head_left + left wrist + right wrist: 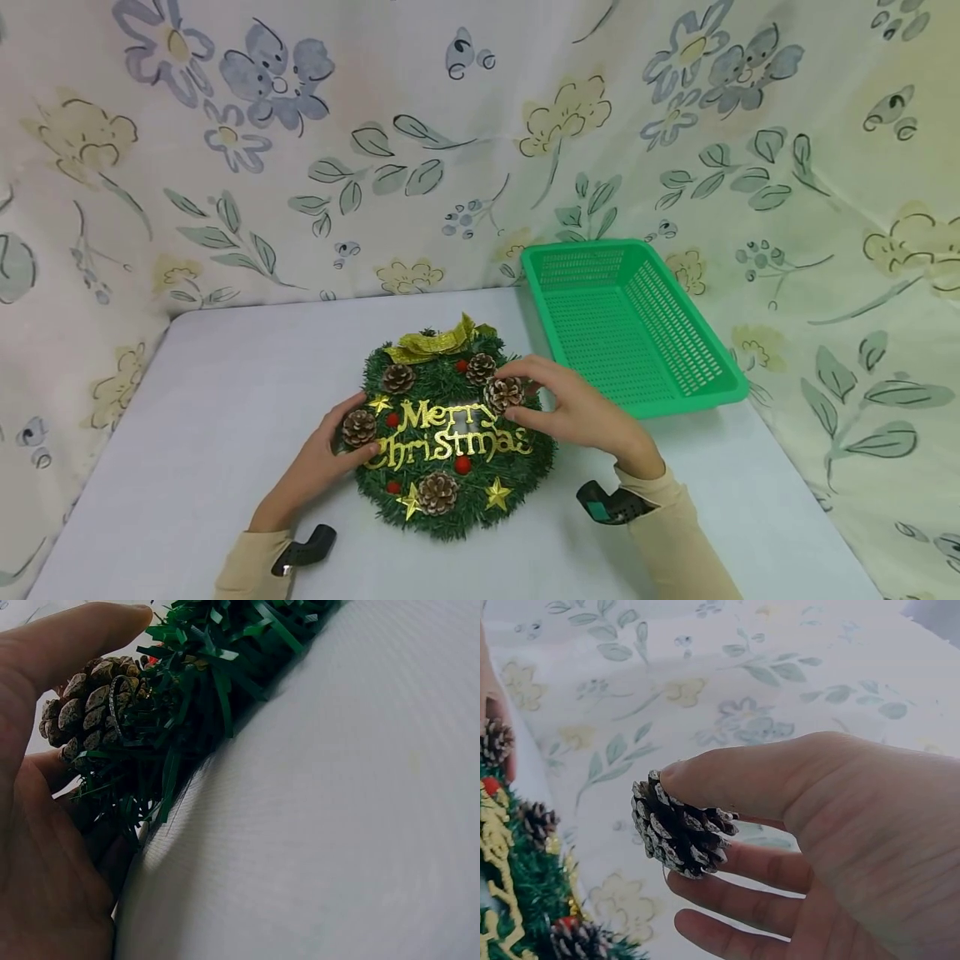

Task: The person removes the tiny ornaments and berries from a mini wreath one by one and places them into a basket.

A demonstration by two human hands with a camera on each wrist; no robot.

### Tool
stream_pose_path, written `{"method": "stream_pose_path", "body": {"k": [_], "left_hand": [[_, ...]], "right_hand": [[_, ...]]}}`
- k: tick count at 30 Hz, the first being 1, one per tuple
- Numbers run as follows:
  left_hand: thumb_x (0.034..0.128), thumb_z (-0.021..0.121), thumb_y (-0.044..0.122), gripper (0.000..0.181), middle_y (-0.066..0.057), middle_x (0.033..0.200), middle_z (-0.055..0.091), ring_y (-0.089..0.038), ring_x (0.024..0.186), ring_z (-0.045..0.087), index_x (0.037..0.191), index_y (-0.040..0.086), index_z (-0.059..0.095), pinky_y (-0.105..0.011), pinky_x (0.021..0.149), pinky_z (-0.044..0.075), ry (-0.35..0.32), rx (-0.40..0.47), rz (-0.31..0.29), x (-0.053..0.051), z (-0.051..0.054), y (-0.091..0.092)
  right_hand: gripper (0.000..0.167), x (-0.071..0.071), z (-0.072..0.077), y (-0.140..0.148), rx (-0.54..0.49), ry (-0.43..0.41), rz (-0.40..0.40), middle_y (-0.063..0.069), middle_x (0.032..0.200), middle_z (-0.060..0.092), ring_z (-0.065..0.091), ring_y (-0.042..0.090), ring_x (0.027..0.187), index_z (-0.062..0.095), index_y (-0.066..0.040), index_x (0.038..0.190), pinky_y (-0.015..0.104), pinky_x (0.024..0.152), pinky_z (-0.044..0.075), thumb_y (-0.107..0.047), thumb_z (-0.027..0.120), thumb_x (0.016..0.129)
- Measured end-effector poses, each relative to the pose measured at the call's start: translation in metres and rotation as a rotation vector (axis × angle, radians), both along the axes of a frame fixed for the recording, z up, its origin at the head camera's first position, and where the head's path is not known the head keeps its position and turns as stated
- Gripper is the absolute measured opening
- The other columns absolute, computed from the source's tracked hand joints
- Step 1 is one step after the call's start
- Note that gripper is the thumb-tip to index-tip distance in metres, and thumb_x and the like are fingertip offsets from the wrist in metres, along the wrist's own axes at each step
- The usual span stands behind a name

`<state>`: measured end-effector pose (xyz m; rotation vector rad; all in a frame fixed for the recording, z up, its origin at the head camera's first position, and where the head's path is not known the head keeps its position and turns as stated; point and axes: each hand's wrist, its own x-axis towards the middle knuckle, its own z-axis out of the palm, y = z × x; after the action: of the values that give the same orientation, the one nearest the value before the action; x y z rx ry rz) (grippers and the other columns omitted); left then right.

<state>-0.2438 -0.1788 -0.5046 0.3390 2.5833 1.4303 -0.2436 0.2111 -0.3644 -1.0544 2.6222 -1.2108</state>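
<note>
A green tinsel Christmas wreath [480, 517] lies on the white table, with gold "Merry Christmas" lettering [438, 447], gold stars, red balls and a gold ribbon bow [431, 342]. My left hand [318, 462] grips its left edge, thumb over the front beside a pine cone [90, 705] fixed there; some fingers are hidden behind the tinsel. Over the wreath's upper right, my right hand [573, 412] pinches a white-tipped pine cone [679, 829] between thumb and fingers. In the right wrist view this cone is apart from the wreath. Another pine cone [437, 493] sits at the wreath's bottom.
A green plastic basket [731, 387] with perforated walls stands at the back right of the table [202, 400], close to my right hand. Behind the table hangs a floral cloth [465, 108]. Black devices [611, 504] are worn on both wrists.
</note>
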Motion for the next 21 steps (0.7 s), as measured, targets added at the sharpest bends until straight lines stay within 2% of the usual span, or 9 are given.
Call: {"method": "stream_pose_path", "body": {"k": [5,10,17,21], "left_hand": [[0.0910,0.076,0.038,0.085,-0.015,0.168,0.024,-0.048,0.153,0.020,0.160,0.029,0.027,-0.080,0.109,0.025,-0.005,-0.007,0.004,0.000,-0.002,0.001],[0.0909,0.076,0.038,0.085,-0.015,0.168,0.024,-0.048,0.153,0.019,0.160,0.028,0.027,-0.080,0.110,0.025,0.000,-0.010,0.004,0.000,-0.001,0.002],[0.0918,0.075,0.038,0.085,-0.015,0.168,0.023,-0.048,0.153,0.019,0.161,0.028,0.027,-0.080,0.109,0.025,0.000,-0.014,-0.002,0.001,0.002,0.002],[0.0920,0.075,0.037,0.085,-0.015,0.168,0.023,-0.048,0.153,0.019,0.161,0.028,0.026,-0.080,0.109,0.025,-0.003,-0.011,0.003,0.001,0.001,0.002]], "right_hand": [[0.048,-0.003,0.004,0.000,-0.012,0.015,0.003,0.001,0.139,0.060,0.058,0.015,0.122,0.056,-0.014,0.141,0.037,0.093,0.056,-0.020,0.072,0.096],[0.046,-0.006,0.006,0.002,-0.018,0.045,-0.001,0.002,0.138,0.061,0.059,0.014,0.120,0.057,-0.015,0.139,0.032,0.091,0.057,-0.018,0.072,0.096],[0.046,-0.007,0.007,0.007,-0.052,0.067,-0.008,0.004,0.138,0.060,0.059,0.017,0.122,0.056,-0.014,0.140,0.038,0.091,0.059,-0.014,0.071,0.096],[0.046,-0.008,0.006,0.010,-0.048,0.056,-0.026,0.003,0.139,0.059,0.058,0.018,0.124,0.056,-0.014,0.140,0.036,0.091,0.058,-0.014,0.071,0.096]]}}
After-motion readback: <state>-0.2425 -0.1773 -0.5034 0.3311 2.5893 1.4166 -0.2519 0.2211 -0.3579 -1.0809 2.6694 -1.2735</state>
